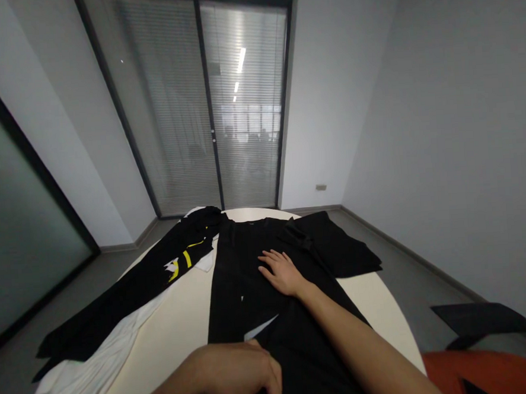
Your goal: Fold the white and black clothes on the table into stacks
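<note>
A long black garment [235,264] lies spread over the white table, its far end near the table's back edge. My right hand [283,273] rests flat on its middle, fingers spread. At the near end my left hand [240,374] is closed, fingers curled down at the black cloth; the fingertips are partly hidden. Between the hands, a narrow light gap shows in the fabric. To the right, another spread of black cloth [341,248] reaches the table's edge, with a crumpled fold beside it. I cannot tell whether it is a separate piece.
Along the left side of the round table [177,327] lie a black garment with yellow marks [136,306] and white cloth [120,342]. An orange chair [483,371] with a black armrest stands at the lower right. Beyond are glass panels with blinds [172,107].
</note>
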